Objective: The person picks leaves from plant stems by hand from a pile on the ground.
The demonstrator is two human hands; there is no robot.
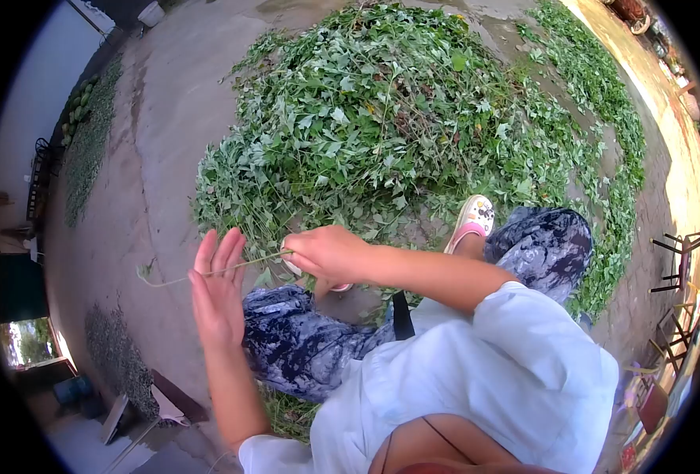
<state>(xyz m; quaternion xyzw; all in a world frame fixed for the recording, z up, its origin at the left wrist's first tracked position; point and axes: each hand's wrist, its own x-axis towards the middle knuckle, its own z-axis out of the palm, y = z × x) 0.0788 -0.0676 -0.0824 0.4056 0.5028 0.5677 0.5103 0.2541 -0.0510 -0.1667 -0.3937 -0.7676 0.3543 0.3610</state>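
A thin green stem (174, 281) stretches between my two hands, its bent tip hanging out to the left. My right hand (324, 251) is closed round the stem's other end, with a few leaves below the fist. The stem crosses the raised fingers of my left hand (220, 288), which are spread and upright; whether the thumb presses on the stem is hard to tell. Beyond my hands lies a big heap of cut leafy green plants (350, 126) on the concrete floor.
My patterned trouser legs (310, 340) and one white clog (476, 215) are close below the heap. More greens (603, 103) lie along the right, and a strip of leaves (93, 150) along the left. Stools (674, 265) stand at the right edge, a white bucket (151, 13) at the top left.
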